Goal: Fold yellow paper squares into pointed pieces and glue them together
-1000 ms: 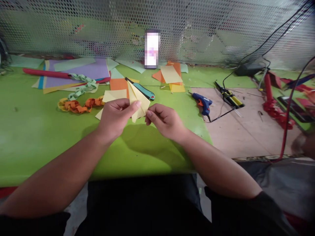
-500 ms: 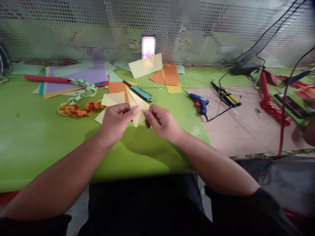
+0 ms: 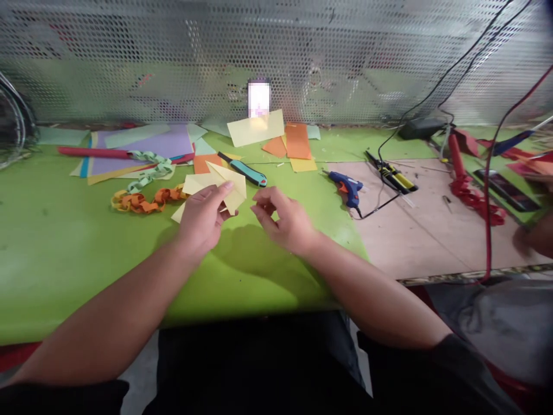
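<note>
Head view showed me the left hand closed on a folded pale-yellow paper, pinching it between thumb and fingers over the green table, with that forearm angled inward from the lower left. The right hand was open and empty, its fingers loosely curled, just apart from the paper. I judged a firm pinch near the folded edge best for keeping the layers aligned. A teal utility knife lay just beyond the paper, and a looped paper chain lay to its left.
</note>
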The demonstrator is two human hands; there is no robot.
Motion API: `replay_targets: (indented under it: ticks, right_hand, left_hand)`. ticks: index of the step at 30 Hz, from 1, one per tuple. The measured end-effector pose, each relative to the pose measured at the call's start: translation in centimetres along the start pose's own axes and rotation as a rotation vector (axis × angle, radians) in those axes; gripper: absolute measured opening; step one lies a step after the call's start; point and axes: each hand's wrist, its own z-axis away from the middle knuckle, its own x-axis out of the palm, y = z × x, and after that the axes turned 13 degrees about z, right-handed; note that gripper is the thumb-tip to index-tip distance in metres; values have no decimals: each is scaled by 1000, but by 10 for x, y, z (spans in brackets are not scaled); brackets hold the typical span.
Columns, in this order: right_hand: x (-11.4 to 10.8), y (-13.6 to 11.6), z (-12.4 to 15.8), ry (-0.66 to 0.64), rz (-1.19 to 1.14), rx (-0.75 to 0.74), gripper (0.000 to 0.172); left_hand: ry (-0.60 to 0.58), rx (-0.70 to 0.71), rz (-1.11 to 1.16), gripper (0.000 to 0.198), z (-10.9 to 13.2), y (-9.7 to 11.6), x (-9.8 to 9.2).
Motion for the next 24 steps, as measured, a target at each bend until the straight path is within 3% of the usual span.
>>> replay_targets:
  ticks: [3,11,24]
  right_hand:
    - [2,0,2,5,12,-119,28]
    - [3,2,2,93,367,-381,29]
    - [-1,-2,2,-16,371,-369,26]
  left_hand:
    - [-27,-72,35,26,2,1,-1]
    - [-92,-140,67,31,10,-4,2]
    - [-70,-165,85,28,13,-7,9]
